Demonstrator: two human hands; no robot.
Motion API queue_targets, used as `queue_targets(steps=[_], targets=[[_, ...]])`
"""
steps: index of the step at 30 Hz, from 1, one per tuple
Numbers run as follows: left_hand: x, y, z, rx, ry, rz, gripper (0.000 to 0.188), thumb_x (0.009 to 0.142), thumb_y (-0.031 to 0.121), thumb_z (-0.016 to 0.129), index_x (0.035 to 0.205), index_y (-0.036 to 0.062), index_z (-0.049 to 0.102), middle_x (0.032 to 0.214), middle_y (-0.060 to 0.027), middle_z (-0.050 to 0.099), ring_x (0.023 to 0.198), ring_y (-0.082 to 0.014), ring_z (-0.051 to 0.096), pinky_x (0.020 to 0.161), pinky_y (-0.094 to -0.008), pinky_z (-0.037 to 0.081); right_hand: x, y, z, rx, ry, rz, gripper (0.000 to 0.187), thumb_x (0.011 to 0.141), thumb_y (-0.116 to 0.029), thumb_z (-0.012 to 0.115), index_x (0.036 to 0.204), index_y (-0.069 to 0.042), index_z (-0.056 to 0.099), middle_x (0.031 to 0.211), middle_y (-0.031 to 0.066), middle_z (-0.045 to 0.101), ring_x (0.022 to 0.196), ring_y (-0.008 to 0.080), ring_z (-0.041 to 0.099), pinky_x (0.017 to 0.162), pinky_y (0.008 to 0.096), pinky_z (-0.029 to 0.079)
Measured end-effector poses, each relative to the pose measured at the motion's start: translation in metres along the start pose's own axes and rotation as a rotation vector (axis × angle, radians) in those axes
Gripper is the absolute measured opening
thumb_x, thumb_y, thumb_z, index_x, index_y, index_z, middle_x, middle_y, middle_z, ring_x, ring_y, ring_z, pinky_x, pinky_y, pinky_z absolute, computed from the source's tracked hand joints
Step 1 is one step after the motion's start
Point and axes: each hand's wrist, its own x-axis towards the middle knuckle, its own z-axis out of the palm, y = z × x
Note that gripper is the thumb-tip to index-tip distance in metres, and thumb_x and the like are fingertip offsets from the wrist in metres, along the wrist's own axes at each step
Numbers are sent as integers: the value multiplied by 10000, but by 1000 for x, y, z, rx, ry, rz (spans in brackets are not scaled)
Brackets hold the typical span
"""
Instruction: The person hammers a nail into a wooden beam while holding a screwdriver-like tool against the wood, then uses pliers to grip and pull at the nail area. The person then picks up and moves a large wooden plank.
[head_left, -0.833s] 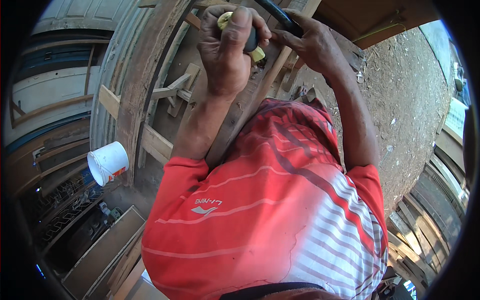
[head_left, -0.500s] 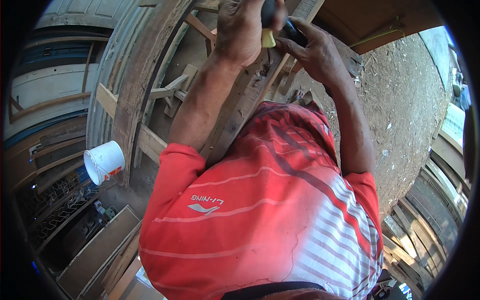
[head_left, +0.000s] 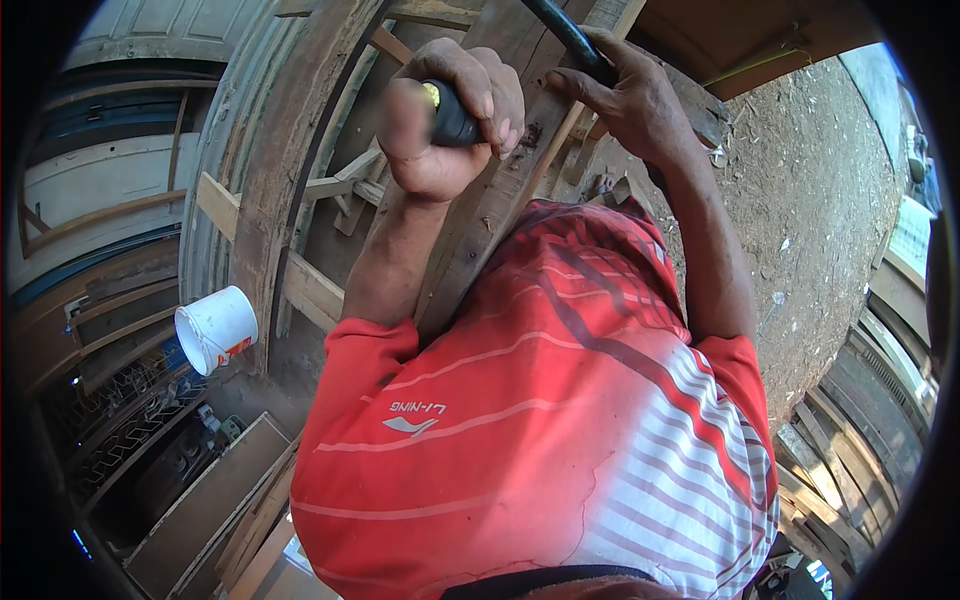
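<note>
Hands grasping: left [head_left: 442, 168] black handle [head_left: 456, 122], right [head_left: 642, 112] black rod [head_left: 572, 36]; wide ground [head_left: 800, 175] beyond plank [head_left: 503, 190] edge.

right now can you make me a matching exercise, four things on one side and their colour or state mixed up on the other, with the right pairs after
Column one:
1. left hand
2. bucket
3. right hand
4. shirt

Column two:
A. holding a long dark bar
B. red, with a white striped part
C. curled around a black object with a bit of yellow showing
D. white, near the picture's left side

Right pairs: 1-C, 2-D, 3-A, 4-B
</note>
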Motion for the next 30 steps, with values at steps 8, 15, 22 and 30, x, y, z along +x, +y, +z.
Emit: queue_targets(steps=[8,15,22,30], targets=[[6,-23,30,416,427,343,367,1016,364,618,870,39,529,672,-81,566,545,-139,541,471,-264,426,1,6,4,-26,47,-68,592,886,-429,789,1335,-79,627,869,5,632,822,115,569,765,307,492],[12,-18,28,391,643,191,231,1007,283,646,940,91,538,769,-50,552,644,-156,539,554,-294,461,-1,10,5,-1,66,-70,596,880,-439,792,1333,-91,622,833,-2,610,740,101,576,651,285,498],[26,-11,23,470,410,-54,193,1018,250,642,996,83,548,782,-37,556,660,-141,541,559,-276,455,-2,7,1,49,13,16,594,891,-423,774,1344,-75,610,949,138,725,899,236,696,830,391,536],[13,-26,-20,-110,715,-104,310,1016,415,624,929,127,548,742,-5,511,596,-106,461,510,-243,393,-4,6,2,50,59,8,593,881,-422,794,1342,-94,615,867,47,648,816,146,605,748,330,499]])
